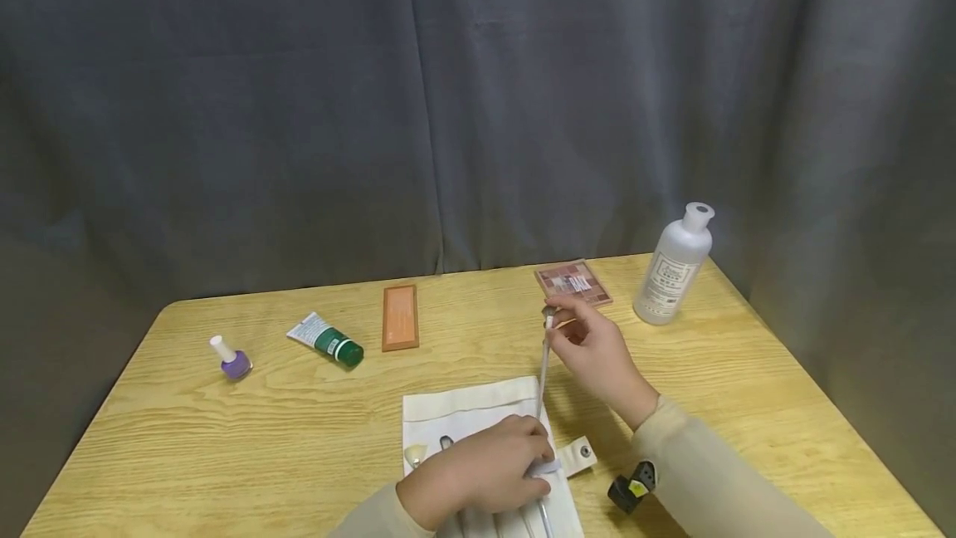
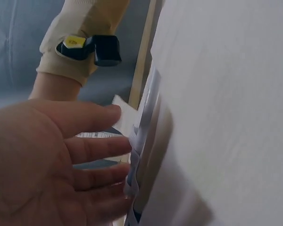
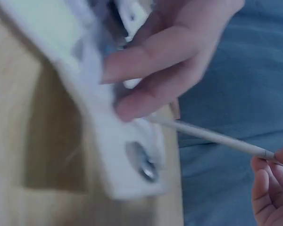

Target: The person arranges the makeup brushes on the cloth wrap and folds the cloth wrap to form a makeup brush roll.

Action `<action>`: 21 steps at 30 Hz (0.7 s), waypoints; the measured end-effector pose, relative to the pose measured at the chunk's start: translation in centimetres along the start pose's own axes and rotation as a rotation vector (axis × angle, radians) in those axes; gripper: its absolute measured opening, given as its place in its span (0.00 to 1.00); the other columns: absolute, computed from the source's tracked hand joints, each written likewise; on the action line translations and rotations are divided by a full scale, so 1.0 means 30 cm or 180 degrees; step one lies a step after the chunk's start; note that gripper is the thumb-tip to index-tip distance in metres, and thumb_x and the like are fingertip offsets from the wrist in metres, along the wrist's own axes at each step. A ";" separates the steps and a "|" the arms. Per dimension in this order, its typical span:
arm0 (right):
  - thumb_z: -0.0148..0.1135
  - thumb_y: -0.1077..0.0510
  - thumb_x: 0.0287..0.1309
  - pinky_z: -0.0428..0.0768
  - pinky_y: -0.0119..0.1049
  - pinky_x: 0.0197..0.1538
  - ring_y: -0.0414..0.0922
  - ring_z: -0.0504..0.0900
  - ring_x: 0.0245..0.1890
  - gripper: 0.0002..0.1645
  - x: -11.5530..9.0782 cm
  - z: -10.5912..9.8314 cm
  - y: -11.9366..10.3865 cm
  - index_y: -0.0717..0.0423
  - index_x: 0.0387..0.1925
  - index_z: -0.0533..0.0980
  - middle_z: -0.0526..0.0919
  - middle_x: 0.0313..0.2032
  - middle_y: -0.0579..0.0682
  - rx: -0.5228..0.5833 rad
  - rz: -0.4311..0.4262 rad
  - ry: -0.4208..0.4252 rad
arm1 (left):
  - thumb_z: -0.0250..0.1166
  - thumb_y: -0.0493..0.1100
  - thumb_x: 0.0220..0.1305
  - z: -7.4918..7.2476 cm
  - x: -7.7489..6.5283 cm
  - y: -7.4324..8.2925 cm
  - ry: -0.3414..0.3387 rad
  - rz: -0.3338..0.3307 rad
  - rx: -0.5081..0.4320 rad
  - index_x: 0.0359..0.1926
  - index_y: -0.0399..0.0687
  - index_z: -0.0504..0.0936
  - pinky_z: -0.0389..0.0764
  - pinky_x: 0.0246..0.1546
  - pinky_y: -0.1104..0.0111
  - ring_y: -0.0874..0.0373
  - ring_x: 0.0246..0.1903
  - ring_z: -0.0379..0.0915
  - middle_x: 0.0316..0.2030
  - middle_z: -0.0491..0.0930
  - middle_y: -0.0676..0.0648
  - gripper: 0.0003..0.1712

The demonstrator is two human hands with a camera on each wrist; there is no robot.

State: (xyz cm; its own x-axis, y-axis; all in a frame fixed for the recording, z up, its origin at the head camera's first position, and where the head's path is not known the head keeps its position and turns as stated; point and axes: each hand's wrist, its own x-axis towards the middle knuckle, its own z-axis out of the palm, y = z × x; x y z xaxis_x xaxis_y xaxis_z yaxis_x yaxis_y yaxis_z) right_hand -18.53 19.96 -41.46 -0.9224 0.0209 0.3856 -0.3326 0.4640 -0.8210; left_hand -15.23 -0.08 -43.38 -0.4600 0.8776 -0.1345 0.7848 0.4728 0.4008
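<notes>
A white brush pouch [image 1: 478, 405] lies at the front of the table, with a pale fan-shaped brush head [image 1: 415, 455] showing. My right hand [image 1: 597, 351] pinches a slim brush [image 1: 543, 372] near its dark upper end, above the pouch's right side. The brush slants down past my left hand [image 1: 493, 463], which lies over the pouch. In the left wrist view, that hand's fingers [image 2: 101, 148] reach out fairly straight, their tips at a pale band [image 2: 134, 160]; the thumb stands apart. A strap with a metal snap [image 3: 144, 162] sticks out beside it.
Along the wooden table [image 1: 299, 438] lie a purple nail polish bottle [image 1: 236, 364], a green and white tube [image 1: 329, 341], an orange case [image 1: 400, 318] and a checkered palette [image 1: 563, 279]. A white bottle [image 1: 672, 268] stands at back right. A grey curtain [image 1: 299, 106] hangs behind.
</notes>
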 end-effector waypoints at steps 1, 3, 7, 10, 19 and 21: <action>0.63 0.70 0.63 0.79 0.31 0.38 0.45 0.82 0.36 0.23 0.000 0.005 0.003 0.59 0.59 0.77 0.83 0.42 0.54 -0.0004 -0.0008 -0.0033 | 0.65 0.52 0.67 -0.001 -0.001 0.003 -0.0001 0.0002 0.0025 0.53 0.50 0.85 0.72 0.59 0.71 0.60 0.60 0.69 0.58 0.76 0.52 0.18; 0.63 0.70 0.62 0.79 0.31 0.38 0.45 0.82 0.36 0.23 -0.001 0.011 0.007 0.59 0.59 0.77 0.83 0.42 0.54 -0.0047 -0.0020 -0.0087 | 0.66 0.52 0.67 -0.003 -0.005 0.009 -0.0028 -0.0012 0.0070 0.55 0.50 0.84 0.71 0.62 0.70 0.59 0.63 0.69 0.61 0.75 0.50 0.20; 0.63 0.70 0.61 0.78 0.31 0.36 0.44 0.81 0.35 0.24 0.013 0.008 0.010 0.59 0.59 0.77 0.83 0.40 0.53 -0.0154 -0.0056 -0.0118 | 0.66 0.53 0.66 -0.006 -0.008 0.013 -0.0046 -0.0005 0.0089 0.56 0.49 0.84 0.72 0.60 0.71 0.61 0.61 0.70 0.62 0.73 0.49 0.21; 0.63 0.71 0.60 0.78 0.31 0.35 0.45 0.81 0.34 0.24 0.023 0.004 0.015 0.59 0.59 0.77 0.83 0.39 0.54 -0.0179 0.0010 -0.0130 | 0.67 0.52 0.65 -0.005 -0.009 0.011 -0.0037 -0.0038 0.0041 0.56 0.49 0.84 0.74 0.56 0.73 0.64 0.54 0.71 0.59 0.71 0.50 0.21; 0.62 0.69 0.61 0.79 0.32 0.35 0.42 0.80 0.34 0.25 -0.002 0.019 0.042 0.57 0.60 0.77 0.82 0.39 0.50 -0.0266 0.0250 -0.0560 | 0.66 0.53 0.66 -0.008 -0.008 0.004 -0.0104 -0.0145 0.0005 0.59 0.55 0.83 0.74 0.61 0.66 0.57 0.64 0.69 0.67 0.70 0.47 0.22; 0.63 0.69 0.61 0.78 0.32 0.35 0.42 0.80 0.33 0.25 -0.007 0.023 0.043 0.56 0.60 0.78 0.82 0.38 0.50 -0.0273 0.0237 -0.0587 | 0.66 0.53 0.67 -0.010 -0.009 0.003 -0.0118 -0.0117 -0.0012 0.59 0.55 0.83 0.74 0.61 0.66 0.57 0.64 0.69 0.66 0.71 0.48 0.21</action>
State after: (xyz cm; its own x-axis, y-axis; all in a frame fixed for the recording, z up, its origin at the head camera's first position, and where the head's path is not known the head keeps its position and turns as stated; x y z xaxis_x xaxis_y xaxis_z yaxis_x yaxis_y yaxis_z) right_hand -18.90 19.95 -42.90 -0.9667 -0.1009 0.2350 -0.2515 0.5410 -0.8025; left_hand -15.14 -0.30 -43.03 -0.4729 0.8620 -0.1826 0.7659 0.5046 0.3984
